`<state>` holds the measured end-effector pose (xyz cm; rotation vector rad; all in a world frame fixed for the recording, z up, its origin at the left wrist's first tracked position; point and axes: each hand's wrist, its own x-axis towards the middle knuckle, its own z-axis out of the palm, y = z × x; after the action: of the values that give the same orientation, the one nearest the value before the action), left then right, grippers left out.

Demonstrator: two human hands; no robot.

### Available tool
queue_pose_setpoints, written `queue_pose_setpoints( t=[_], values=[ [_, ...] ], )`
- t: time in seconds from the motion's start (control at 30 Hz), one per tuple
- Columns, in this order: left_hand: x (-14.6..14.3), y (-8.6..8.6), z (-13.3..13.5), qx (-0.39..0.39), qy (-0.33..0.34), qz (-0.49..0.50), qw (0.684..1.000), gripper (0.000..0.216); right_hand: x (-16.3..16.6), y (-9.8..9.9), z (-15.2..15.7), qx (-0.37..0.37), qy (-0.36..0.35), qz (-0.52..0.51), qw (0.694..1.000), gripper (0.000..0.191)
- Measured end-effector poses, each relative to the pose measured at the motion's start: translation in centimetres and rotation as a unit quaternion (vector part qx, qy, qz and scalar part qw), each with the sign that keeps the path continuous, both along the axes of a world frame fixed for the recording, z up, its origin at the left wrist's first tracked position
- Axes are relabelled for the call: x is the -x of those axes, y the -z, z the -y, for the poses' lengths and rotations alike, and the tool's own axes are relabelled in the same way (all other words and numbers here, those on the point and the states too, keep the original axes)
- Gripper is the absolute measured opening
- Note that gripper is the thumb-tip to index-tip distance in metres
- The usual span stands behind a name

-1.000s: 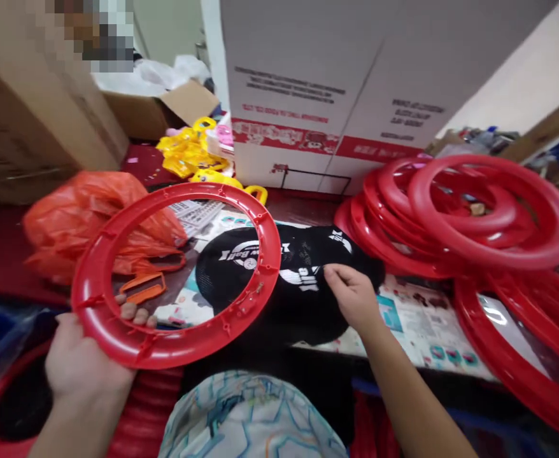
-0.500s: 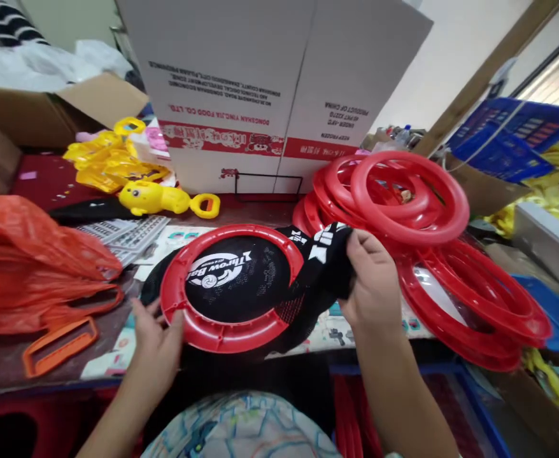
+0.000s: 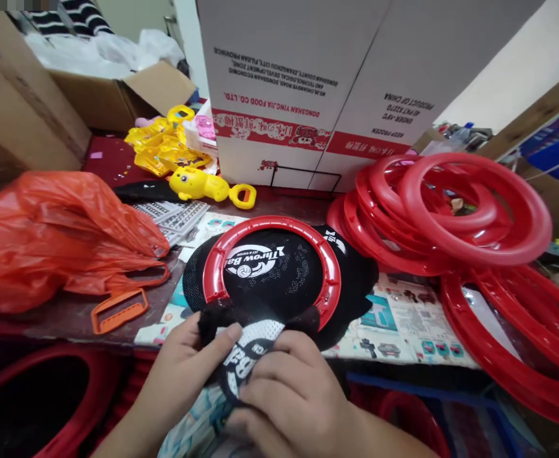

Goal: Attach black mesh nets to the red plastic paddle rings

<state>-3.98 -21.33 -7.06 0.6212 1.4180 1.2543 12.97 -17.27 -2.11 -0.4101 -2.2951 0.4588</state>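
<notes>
A red plastic ring [image 3: 330,270] lies on black mesh fabric [image 3: 279,254] printed with white "Throw Ball" lettering. The fabric spreads out past the ring on the left and right. At the near side, its edge is folded up over the ring toward me. My left hand [image 3: 196,353] pinches the left of this fold, thumb on top. My right hand [image 3: 291,381] grips the same fold at the right, fingers curled over the printed part. The near part of the ring is hidden under the fabric and my hands.
Several red rings [image 3: 475,210] are stacked at the right. An orange bag [image 3: 64,235] and an orange plastic handle [image 3: 120,310] lie left. Behind are a yellow toy [image 3: 203,184], a wire stand [image 3: 307,170] and a large white carton [image 3: 356,63]. Printed cardboard [image 3: 398,318] covers the table's front.
My right hand has left the fabric's right side and come to the near edge. My left hand has moved from the ring's left side to the near fold. The view has shifted left.
</notes>
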Motion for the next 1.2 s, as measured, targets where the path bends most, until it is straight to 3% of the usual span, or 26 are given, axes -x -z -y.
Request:
queue_pose_setpoints(
  t=[0.07, 0.1, 0.17, 0.2, 0.23, 0.3, 0.37, 0.47, 0.53, 0.63, 0.7, 0.8, 0.97, 1.2],
  values=[
    [0.8, -0.3, 0.5, -0.048, -0.017, -0.109, 0.993, 0.029, -1.1, -0.3, -0.3, 0.025, 0.018, -0.023, 0.999, 0.030],
    [1.2, -0.8, 0.7, -0.097, 0.009, -0.162, 0.982, 0.024, -1.5, -0.6, -0.6, 0.044, 0.050, -0.027, 0.997, 0.046],
    [1.7, -2.4, 0.9, -0.240, 0.133, -0.251, 0.928, 0.018, -2.1, -1.4, -1.4, 0.081, 0.106, -0.016, 0.991, 0.076],
    [1.8, -3.3, 0.7, -0.315, 0.218, -0.287, 0.878, 0.019, -2.2, -1.7, -1.9, 0.117, 0.091, 0.010, 0.989, 0.084],
    [1.8, -4.2, 0.5, -0.368, 0.301, -0.315, 0.821, 0.021, -2.1, -1.8, -2.3, 0.161, 0.049, 0.037, 0.985, 0.086],
    [1.5, -5.5, -0.2, -0.404, 0.344, -0.375, 0.760, 0.027, -1.8, -1.7, -3.2, 0.274, -0.072, 0.076, 0.956, 0.071],
    [1.1, -5.9, -0.8, -0.410, 0.304, -0.411, 0.755, 0.030, -1.4, -0.9, -3.8, 0.374, -0.116, 0.053, 0.919, 0.049],
    [1.2, -5.0, -0.9, -0.378, 0.247, -0.430, 0.782, 0.017, -1.2, 0.3, -4.2, 0.453, -0.087, -0.020, 0.887, 0.032],
    [2.0, -4.0, -0.7, -0.336, 0.242, -0.433, 0.800, 0.015, -1.5, 0.6, -4.3, 0.422, -0.045, -0.053, 0.904, 0.025],
    [3.7, -1.9, -1.1, -0.297, 0.256, -0.452, 0.801, 0.033, -2.2, 0.2, -4.7, 0.260, 0.018, -0.065, 0.963, 0.008],
    [4.6, -0.1, -2.4, -0.292, 0.246, -0.470, 0.796, 0.049, -2.7, -0.2, -5.0, 0.157, 0.021, -0.059, 0.986, 0.019],
    [4.4, 2.6, -5.2, -0.271, 0.263, -0.538, 0.753, 0.061, -3.4, -1.0, -5.2, 0.083, 0.010, -0.029, 0.996, 0.026],
    [2.5, 5.0, -8.1, -0.250, 0.296, -0.589, 0.709, 0.043, -4.7, -2.7, -5.2, 0.086, -0.007, 0.022, 0.996, 0.021],
    [2.0, 4.7, -6.4, -0.256, 0.358, -0.599, 0.669, 0.045, -6.0, -4.9, -5.2, 0.202, -0.083, 0.122, 0.968, 0.016]
  ],
)
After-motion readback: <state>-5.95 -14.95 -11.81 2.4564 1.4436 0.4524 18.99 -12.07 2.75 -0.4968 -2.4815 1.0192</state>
